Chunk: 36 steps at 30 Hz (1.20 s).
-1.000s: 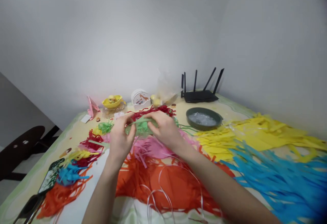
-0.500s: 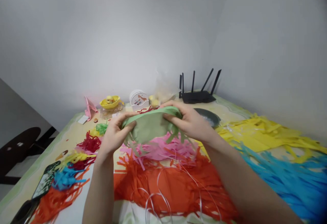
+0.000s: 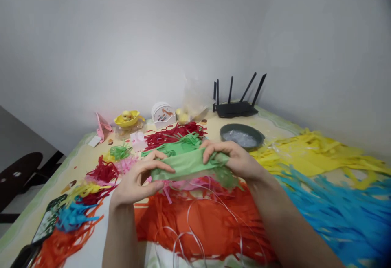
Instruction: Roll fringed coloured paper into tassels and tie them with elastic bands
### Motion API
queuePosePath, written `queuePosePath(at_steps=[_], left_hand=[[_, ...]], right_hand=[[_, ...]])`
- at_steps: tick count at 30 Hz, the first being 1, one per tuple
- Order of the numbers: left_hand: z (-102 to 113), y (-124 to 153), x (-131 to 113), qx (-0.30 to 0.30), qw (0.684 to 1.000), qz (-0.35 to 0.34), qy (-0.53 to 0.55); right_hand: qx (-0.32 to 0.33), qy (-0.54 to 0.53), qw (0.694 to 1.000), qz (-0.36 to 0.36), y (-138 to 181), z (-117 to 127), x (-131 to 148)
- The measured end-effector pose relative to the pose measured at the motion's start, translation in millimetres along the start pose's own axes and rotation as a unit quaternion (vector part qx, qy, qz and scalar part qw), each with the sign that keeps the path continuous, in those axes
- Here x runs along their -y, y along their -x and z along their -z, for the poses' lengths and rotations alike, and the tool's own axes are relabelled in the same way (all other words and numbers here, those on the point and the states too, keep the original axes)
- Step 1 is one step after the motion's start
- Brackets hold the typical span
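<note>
Between my hands a light green fringed tissue paper (image 3: 186, 163) is held up above the table, its middle folded into a band and its cut strips hanging at the right end. My left hand (image 3: 142, 174) grips its left end with thumb and fingers. At the other end, my right hand (image 3: 230, 158) has its fingers curled over the paper. Below lie pink fringed paper (image 3: 195, 184) and a large orange fringed paper (image 3: 204, 223), with thin white ribbon (image 3: 195, 235) looping over the orange. Behind are green fringed paper (image 3: 186, 142) and dark red strips (image 3: 174, 134).
Yellow (image 3: 305, 156) and blue fringed paper (image 3: 332, 215) spread over the right side. Small coloured tassels (image 3: 75, 215) line the left, beside a phone (image 3: 49, 221). A dark green bowl (image 3: 242, 134) and a black router (image 3: 235, 109) stand at the back.
The green paper has come down and nearer to me, and its broad face is now folded into a narrower band. The green and red papers behind have come into sight.
</note>
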State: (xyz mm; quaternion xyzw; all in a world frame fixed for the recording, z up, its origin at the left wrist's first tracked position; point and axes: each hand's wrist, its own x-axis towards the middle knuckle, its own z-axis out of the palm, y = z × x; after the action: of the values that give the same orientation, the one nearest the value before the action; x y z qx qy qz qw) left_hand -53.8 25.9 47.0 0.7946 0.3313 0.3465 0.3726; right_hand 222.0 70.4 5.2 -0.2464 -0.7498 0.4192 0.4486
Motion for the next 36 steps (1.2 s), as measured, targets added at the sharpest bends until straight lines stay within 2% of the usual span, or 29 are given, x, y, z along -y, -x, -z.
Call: queuePosePath(at_steps=[1,4,5,8,12,14,17,20,23,28,31,33,36], left_hand=[[-0.8,-0.2,1.2,-0.010,1.000,-0.002,0.002],[-7.3,-3.1,6.0,-0.095,0.995,0.010,0.000],[-10.1,-4.4,7.1,-0.116,0.993,0.019,0.003],[-16.3,-8.2,7.7,-0.123,0.990,0.060,0.015],[-18.3,-13.0,6.1,-0.067,0.993,0.092,-0.039],[-19.0,-14.6,6.1,-0.053,0.993,0.089,-0.050],[-21.6,-15.0,6.9,-0.073,0.991,0.107,-0.032],[-24.4,-13.4,7.0,-0.111,0.984,0.135,0.030],[-24.6,-10.5,6.9,-0.148,0.977,0.131,0.083],[-19.5,-4.9,10.8,-0.145,0.975,0.086,0.145],[-16.3,-3.6,11.9,-0.135,0.983,0.054,0.114],[-15.1,-3.8,9.7,-0.143,0.986,0.043,0.075],[-15.8,-4.9,3.4,-0.141,0.989,0.031,0.034]], right_hand=[[0.019,0.011,1.000,0.006,0.6,3.3,1.3],[0.089,0.030,0.995,0.036,3.1,10.1,6.0],[0.094,0.041,0.994,0.042,3.9,10.4,7.8],[0.031,0.103,0.993,0.046,5.4,4.7,14.5],[-0.027,0.161,0.985,0.063,7.8,-8.5,23.5],[-0.054,0.170,0.983,0.042,9.4,-12.4,26.8],[-0.086,0.182,0.980,-0.007,11.0,-15.1,29.6],[-0.084,0.133,0.985,-0.065,10.8,-17.0,29.8],[-0.092,0.036,0.988,-0.120,10.1,-19.3,27.5],[-0.084,-0.077,0.991,-0.072,8.7,-20.8,21.8],[-0.081,-0.109,0.989,-0.055,7.6,-19.3,19.5],[-0.074,-0.092,0.992,-0.041,6.7,-17.4,18.6],[-0.064,-0.009,0.998,0.018,5.6,-14.5,18.8]])
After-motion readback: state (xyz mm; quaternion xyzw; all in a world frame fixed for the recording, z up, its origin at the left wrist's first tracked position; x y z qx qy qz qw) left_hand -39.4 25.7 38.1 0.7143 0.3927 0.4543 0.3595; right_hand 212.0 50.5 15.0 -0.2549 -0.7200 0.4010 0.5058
